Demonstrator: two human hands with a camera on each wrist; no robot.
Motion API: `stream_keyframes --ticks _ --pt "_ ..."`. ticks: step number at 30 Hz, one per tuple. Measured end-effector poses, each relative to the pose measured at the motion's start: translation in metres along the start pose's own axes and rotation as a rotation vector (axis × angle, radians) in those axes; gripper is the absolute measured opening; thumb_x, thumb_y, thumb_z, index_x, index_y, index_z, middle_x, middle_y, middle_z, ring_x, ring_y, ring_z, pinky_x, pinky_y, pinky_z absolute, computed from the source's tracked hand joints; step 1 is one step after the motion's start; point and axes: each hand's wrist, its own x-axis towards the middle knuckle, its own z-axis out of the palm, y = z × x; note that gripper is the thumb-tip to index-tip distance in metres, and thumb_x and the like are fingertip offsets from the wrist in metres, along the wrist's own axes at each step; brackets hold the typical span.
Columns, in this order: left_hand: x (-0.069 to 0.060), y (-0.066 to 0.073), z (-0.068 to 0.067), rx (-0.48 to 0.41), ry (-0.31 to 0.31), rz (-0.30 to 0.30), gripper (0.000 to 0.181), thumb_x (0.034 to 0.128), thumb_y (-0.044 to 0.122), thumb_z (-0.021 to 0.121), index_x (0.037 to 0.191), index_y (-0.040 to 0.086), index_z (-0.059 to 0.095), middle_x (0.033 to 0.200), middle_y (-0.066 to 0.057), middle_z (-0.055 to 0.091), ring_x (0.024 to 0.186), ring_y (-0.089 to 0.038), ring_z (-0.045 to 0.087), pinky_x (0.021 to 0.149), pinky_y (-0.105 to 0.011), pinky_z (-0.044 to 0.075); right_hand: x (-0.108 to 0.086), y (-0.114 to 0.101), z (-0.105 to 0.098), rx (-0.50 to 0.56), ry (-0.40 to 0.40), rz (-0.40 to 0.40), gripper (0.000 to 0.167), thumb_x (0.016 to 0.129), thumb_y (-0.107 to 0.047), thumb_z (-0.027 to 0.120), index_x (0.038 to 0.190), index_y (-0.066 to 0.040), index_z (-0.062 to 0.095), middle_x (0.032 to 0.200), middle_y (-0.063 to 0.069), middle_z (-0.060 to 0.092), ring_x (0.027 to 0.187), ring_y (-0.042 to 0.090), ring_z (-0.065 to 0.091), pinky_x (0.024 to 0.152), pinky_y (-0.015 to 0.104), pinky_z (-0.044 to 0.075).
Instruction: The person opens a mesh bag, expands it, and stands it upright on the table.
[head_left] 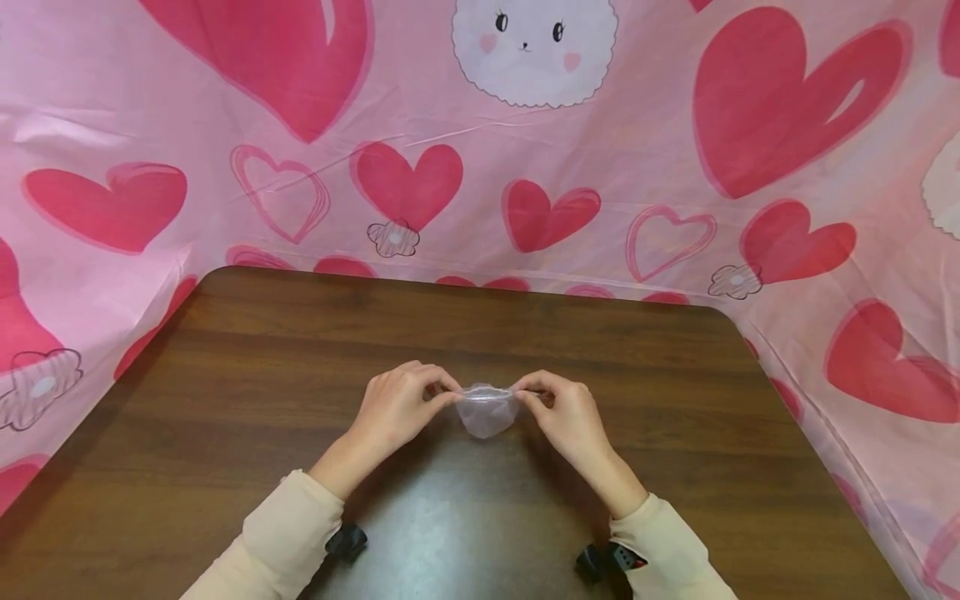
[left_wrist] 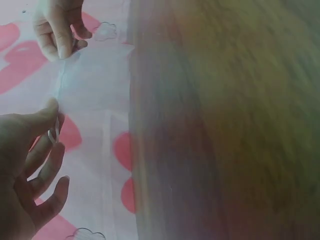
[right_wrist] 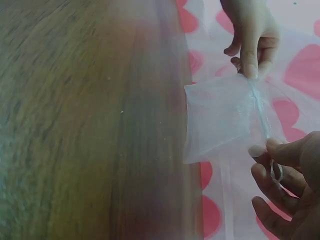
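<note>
Between my two hands hangs a small sheer drawstring pouch (head_left: 487, 415), whitish and see-through, its mouth edge stretched sideways at the top. My left hand (head_left: 401, 404) pinches one end of that edge between thumb and forefinger. The opposite end is pinched by my right hand (head_left: 566, 412). In the right wrist view the pouch (right_wrist: 220, 117) looks flat, and a thin white cord loop (right_wrist: 276, 172) sticks out by the right fingers. Another cord loop (left_wrist: 54, 134) shows at the left fingers in the left wrist view. Whether anything is inside cannot be made out.
A dark brown wooden table (head_left: 300, 333) with rounded far corners lies below my hands. Pink cloth (head_left: 480, 200) printed with red hearts stands behind it and along both sides. Black wrist devices (head_left: 347, 543) sit by both pale sleeves (head_left: 277, 533).
</note>
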Motion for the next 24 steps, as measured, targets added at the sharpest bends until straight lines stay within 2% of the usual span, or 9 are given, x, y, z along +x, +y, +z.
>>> stream_keyframes --ticks 6,13,16,24 --pt "-0.0016 -0.0038 0.0010 0.028 -0.058 -0.007 0.011 0.0808 0.034 0.082 0.089 0.030 0.075 0.077 0.016 0.064 0.073 -0.009 0.062 0.061 -0.030 0.044 -0.0012 0.0032 0.0032 -0.044 -0.051 -0.035 0.012 0.081 -0.006 0.080 0.089 -0.013 0.076 0.086 -0.004 0.073 0.076 0.012 0.067 0.071 0.037 0.056" --pt "-0.0043 -0.0069 0.0007 0.057 -0.079 0.004 0.020 0.0782 0.038 0.083 0.094 0.029 0.075 0.080 0.015 0.066 0.076 -0.009 0.063 0.061 -0.031 0.045 -0.0009 0.0016 0.0027 -0.079 -0.070 -0.061 0.014 0.080 -0.011 0.083 0.091 -0.015 0.077 0.083 -0.007 0.070 0.068 0.012 0.054 0.062 0.029 0.046" --pt "-0.0050 -0.0079 -0.0002 0.060 -0.086 0.003 0.023 0.0790 0.040 0.082 0.097 0.029 0.075 0.082 0.015 0.066 0.076 -0.009 0.063 0.061 -0.032 0.046 -0.0002 0.0018 0.0020 -0.079 -0.086 -0.065 0.015 0.080 -0.013 0.083 0.094 -0.014 0.077 0.086 -0.006 0.071 0.069 0.014 0.055 0.063 0.029 0.046" --pt "-0.0013 -0.0093 -0.0038 0.065 -0.103 -0.020 0.024 0.0865 0.045 0.075 0.104 0.028 0.075 0.087 0.014 0.067 0.079 -0.010 0.062 0.062 -0.034 0.046 0.0035 -0.0001 -0.0014 -0.068 -0.117 -0.075 0.023 0.082 -0.017 0.082 0.102 -0.009 0.076 0.095 -0.001 0.074 0.087 0.019 0.067 0.076 0.046 0.053"
